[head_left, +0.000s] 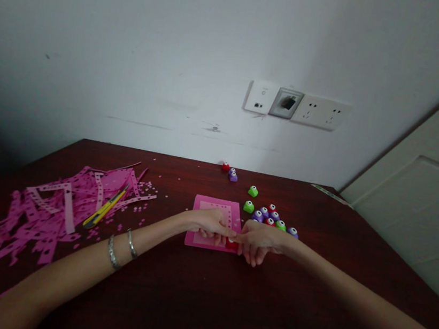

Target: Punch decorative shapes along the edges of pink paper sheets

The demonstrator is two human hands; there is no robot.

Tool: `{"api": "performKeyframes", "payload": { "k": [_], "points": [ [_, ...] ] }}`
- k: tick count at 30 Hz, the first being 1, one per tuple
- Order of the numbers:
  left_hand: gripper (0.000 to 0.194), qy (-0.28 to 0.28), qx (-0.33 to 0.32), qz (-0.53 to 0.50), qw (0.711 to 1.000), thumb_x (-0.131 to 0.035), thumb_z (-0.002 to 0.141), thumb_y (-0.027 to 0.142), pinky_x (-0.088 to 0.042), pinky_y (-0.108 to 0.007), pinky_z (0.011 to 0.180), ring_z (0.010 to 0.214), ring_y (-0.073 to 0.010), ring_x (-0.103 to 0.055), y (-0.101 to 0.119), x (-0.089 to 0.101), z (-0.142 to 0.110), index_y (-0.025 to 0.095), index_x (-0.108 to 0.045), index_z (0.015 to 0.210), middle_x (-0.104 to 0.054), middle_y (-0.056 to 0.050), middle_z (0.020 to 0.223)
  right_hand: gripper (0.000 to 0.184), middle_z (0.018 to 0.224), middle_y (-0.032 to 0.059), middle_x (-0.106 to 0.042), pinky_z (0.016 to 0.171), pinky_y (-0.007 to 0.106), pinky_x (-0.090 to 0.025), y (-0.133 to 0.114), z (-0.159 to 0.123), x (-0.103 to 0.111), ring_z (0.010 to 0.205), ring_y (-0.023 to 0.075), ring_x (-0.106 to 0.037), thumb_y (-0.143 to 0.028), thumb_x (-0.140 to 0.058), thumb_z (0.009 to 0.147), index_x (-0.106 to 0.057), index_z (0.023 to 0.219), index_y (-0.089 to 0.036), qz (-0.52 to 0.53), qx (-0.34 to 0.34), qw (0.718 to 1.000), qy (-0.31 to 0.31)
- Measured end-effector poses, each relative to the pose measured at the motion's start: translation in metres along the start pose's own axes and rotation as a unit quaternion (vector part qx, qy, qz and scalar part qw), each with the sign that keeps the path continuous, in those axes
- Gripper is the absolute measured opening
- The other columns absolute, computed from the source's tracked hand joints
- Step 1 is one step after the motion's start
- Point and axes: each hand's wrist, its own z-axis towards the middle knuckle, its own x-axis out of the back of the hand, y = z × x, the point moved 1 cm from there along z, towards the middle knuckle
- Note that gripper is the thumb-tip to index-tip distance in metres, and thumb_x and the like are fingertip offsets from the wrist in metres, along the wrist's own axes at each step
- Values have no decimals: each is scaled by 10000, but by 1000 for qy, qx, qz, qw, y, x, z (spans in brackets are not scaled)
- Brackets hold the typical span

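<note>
Both my hands meet at the lower right edge of a sheet of pink paper [198, 205]. A small red paper punch [232, 245] sits at that edge, partly covered by fingers. My left hand [211, 225] reaches over the sheet, closed, its fingertips on the top of the punch. On the right side, my right hand [257, 239] is closed around the same punch, fingers curled under. A paler pink rectangle [204, 210] lies on the sheet, with a row of small punched shapes along its border.
Several purple, red and green punches [264, 212] cluster beyond my right hand. A green punch [253, 191] and a few others stand farther back. Pink paper scraps [47, 212] and a yellow utility knife [105, 208] lie left. Wall sockets [309, 110] are behind the table.
</note>
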Motion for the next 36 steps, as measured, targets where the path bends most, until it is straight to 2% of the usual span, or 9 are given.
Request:
{"api": "performKeyframes", "payload": {
  "k": [10, 14, 18, 22, 26, 30, 33, 36],
  "points": [
    [464, -20, -14, 52, 998, -554, 712, 599, -211, -218, 398, 389, -53, -367, 0, 3, 7, 143, -611, 644, -571, -9, 534, 372, 471, 24, -585, 378, 165, -460, -10, -3, -4, 368, 79, -546, -293, -455, 880, -578, 597, -85, -44, -18, 999, 19],
    [450, -12, -3, 63, 998, -571, 707, 583, -239, -217, 403, 389, -51, -381, -1, 2, 8, 140, -606, 635, -563, -4, 522, 405, 488, 31, -592, 383, 180, -481, -12, -2, -6, 365, 80, -545, -275, -411, 903, -548, 568, -93, -61, -12, 998, 24],
    [434, -8, 9, 46, 999, -588, 700, 561, -213, -223, 396, 372, -46, -352, -2, 1, 8, 135, -602, 621, -549, -3, 506, 461, 503, 45, -599, 347, 165, -464, -9, 2, -7, 364, 81, -557, -275, -365, 922, -534, 537, -86, -87, -19, 996, 20],
    [388, 15, -15, 90, 996, -570, 729, 510, -242, -231, 411, 388, -61, -385, 2, 0, 6, 143, -608, 609, -557, -7, 514, 477, 496, 45, -606, 357, 167, -469, -10, -3, -9, 355, 80, -554, -322, -367, 923, -529, 537, -93, -99, -5, 994, 35],
    [349, 90, -67, 183, 977, -580, 718, 463, -281, -230, 449, 434, -72, -413, 11, 0, 0, 136, -609, 600, -543, 6, 510, 510, 495, 57, -615, 365, 186, -474, -9, -8, -14, 362, 93, -557, -396, -364, 912, -526, 522, -111, -141, 12, 985, 95],
    [235, 170, -136, 211, 953, -591, 703, 365, -313, -217, 510, 541, -86, -472, 15, 10, -11, 138, -625, 653, -572, 12, 591, 506, 481, 64, -602, 342, 195, -446, 1, -5, -19, 369, 111, -556, -465, -410, 871, -510, 502, -133, -170, 78, 966, 180],
    [201, 172, -166, 246, 939, -610, 688, 343, -332, -216, 553, 589, -95, -504, 11, 23, -18, 144, -628, 666, -592, 11, 632, 431, 464, 41, -588, 339, 197, -411, 5, -8, -18, 367, 117, -547, -462, -452, 848, -527, 562, -148, -181, 122, 944, 246],
    [201, 159, -176, 285, 929, -646, 664, 346, -338, -215, 559, 595, -101, -509, 3, 34, -19, 146, -624, 673, -587, 11, 633, 455, 467, 32, -582, 394, 206, -384, 1, -20, -14, 387, 108, -530, -495, -408, 861, -545, 591, -155, -207, 157, 910, 324]
  ]
}}
